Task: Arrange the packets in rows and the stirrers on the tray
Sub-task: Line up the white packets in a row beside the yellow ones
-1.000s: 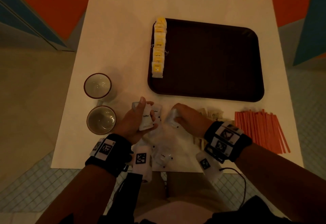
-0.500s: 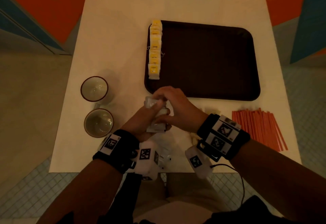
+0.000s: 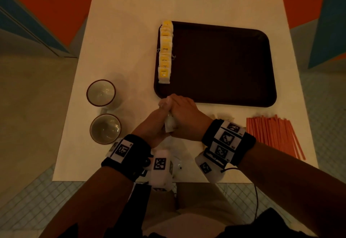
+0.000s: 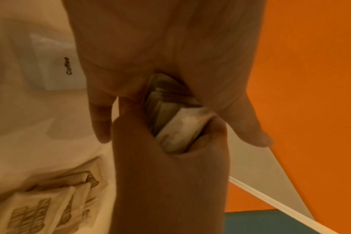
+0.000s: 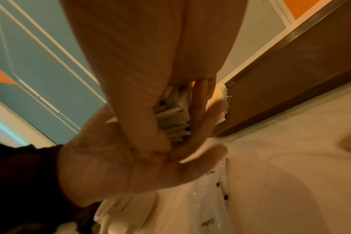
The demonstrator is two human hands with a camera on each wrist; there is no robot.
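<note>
Hands [image 3: 169, 120] together grip white packets [image 3: 170, 124] before tray [image 3: 224, 65].

A white counter [image 3: 131, 31] is seen, and everything lies on it. A dark brown tray [image 3: 224, 65] is placed just beyond the hands [image 3: 174, 117]. Two cups [image 3: 104, 110] are set to the left of the hands. A bundle of orange stirrers [image 3: 271, 132] is laid to the right. White coffee packets [image 5: 208, 205] and brown packets [image 4: 50, 205] are spread under and near the hands.
</note>
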